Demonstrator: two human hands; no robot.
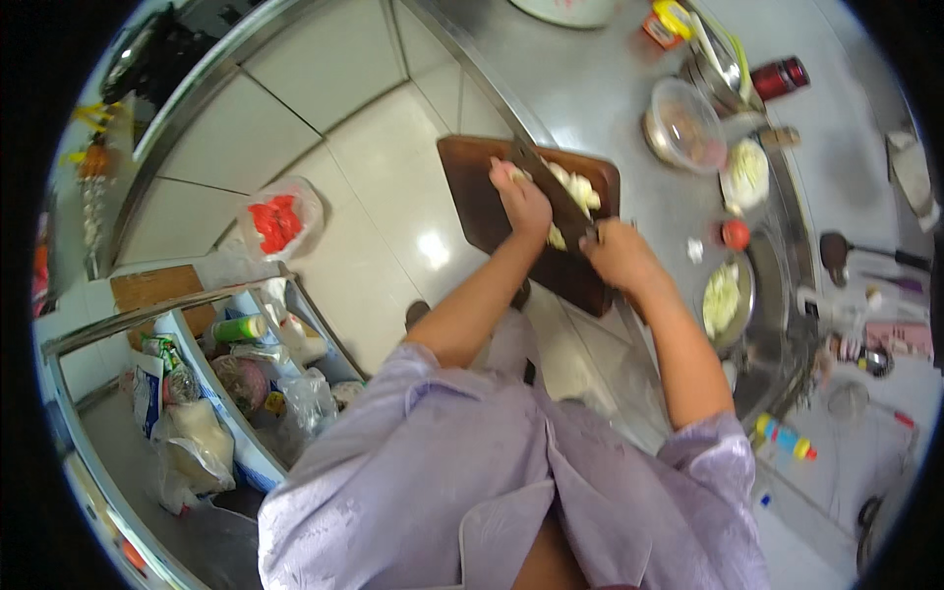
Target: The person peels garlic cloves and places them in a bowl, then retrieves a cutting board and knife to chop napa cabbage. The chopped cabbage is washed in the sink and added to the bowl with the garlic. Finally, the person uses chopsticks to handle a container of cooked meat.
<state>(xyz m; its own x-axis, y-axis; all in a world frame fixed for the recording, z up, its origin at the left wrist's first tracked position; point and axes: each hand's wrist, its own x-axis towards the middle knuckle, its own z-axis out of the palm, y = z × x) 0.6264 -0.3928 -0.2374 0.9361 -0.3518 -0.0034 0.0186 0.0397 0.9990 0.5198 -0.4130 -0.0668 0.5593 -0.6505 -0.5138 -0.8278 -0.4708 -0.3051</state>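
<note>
My right hand [623, 254] grips the handle of a wide-bladed cleaver [552, 184], its blade slanting up and left over a dark brown wooden cutting board [479, 195]. My left hand [522, 200] is at the near face of the blade. Something pale shows by its fingers, and blur hides whether they hold it. Beyond the blade lie cut pale vegetable pieces [579, 190], with a few more [555, 237] on the near side. The board juts out past the front edge of the steel counter [582, 88].
On the counter are a clear plastic tub [684, 125], a halved cabbage [745, 175], a tomato [735, 234], and a metal bowl of cut cabbage [721, 301] by the sink [771, 295]. A red flask [780, 79] lies behind. An open drawer [221, 391] of bagged goods stands at left.
</note>
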